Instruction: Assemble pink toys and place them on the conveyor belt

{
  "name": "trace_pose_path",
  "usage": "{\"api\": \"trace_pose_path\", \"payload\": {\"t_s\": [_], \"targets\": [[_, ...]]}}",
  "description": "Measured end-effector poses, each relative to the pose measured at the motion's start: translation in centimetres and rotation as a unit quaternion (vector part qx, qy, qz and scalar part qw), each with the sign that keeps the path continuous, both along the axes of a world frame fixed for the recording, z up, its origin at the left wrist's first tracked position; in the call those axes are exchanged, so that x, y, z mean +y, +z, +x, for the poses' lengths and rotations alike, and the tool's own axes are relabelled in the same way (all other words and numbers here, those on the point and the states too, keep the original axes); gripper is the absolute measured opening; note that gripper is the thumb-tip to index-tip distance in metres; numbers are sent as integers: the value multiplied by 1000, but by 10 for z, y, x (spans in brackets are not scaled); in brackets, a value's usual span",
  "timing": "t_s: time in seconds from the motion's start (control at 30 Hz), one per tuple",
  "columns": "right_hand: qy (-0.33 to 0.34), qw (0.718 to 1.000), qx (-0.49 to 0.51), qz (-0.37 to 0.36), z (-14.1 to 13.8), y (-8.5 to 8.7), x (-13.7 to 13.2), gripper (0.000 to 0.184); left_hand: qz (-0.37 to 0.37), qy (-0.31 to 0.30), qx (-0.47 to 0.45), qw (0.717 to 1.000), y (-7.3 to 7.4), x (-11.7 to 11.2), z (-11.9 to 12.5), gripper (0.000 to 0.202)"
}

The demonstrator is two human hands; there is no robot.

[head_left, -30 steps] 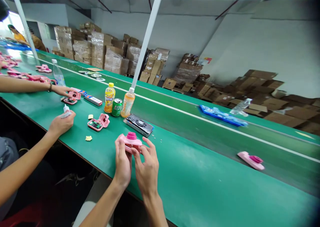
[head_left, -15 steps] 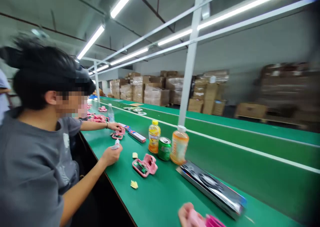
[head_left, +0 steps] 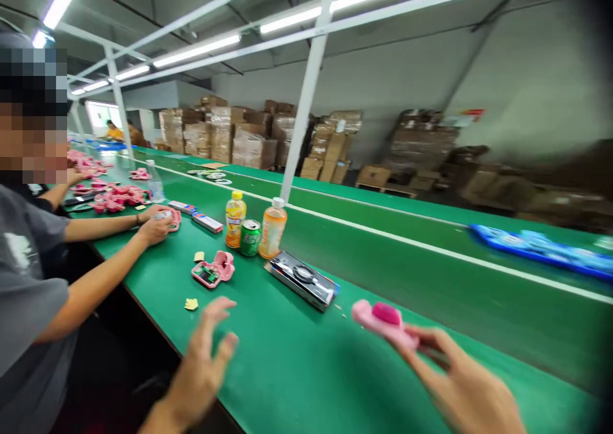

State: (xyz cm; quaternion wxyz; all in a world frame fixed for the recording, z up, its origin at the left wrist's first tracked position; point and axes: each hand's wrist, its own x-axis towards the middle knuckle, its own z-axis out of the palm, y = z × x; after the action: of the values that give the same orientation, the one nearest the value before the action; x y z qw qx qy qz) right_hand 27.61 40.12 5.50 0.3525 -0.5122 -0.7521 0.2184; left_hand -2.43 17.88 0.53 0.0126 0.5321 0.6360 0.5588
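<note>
My right grip (head_left: 460, 383) is closed, fingers pinching a pink plastic toy camera (head_left: 383, 320) over the green counter (head_left: 306, 370), while my left grip (head_left: 204, 373) hangs open, fingers spread, holding nothing, nearest an opened pink casing (head_left: 213, 270) showing a circuit board.

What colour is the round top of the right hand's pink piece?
The round top is deep magenta, clearest in the head view.

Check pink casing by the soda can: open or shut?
Open: the pink plastic casing lies spread apart, its green circuit board exposed.
</note>
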Motion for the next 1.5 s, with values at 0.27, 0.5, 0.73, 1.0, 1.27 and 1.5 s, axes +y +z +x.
{"api": "trace_pose_path", "payload": {"t_s": [0.27, 0.5, 0.73, 1.0, 1.27, 1.5], "targets": [[-172, 977, -120, 40, 29, -21, 137, 87, -299, 141, 137, 934, 17, 53, -171, 78], [-166, 964, -121, 171, 22, -43, 107, 111, -352, 51, 210, 911, 32, 73, -101, 65], [38, 961, -108, 253, -6, -75, -21, 85, -322, 15, 156, 934, 18, 17, 46, 65], [5, 976, -76, 205, -32, -60, -146, 66, -300, -156, 70, 938, 26, 40, 7, 41], [166, 935, -14, 312, -113, -21, -167, 35, -283, -218, 71, 931, 42, 55, 7, 23], [284, 945, -159, 18, -147, 11, -97, 18, -160, -239, -298, 910, 16, 47, 22, 38]]}}
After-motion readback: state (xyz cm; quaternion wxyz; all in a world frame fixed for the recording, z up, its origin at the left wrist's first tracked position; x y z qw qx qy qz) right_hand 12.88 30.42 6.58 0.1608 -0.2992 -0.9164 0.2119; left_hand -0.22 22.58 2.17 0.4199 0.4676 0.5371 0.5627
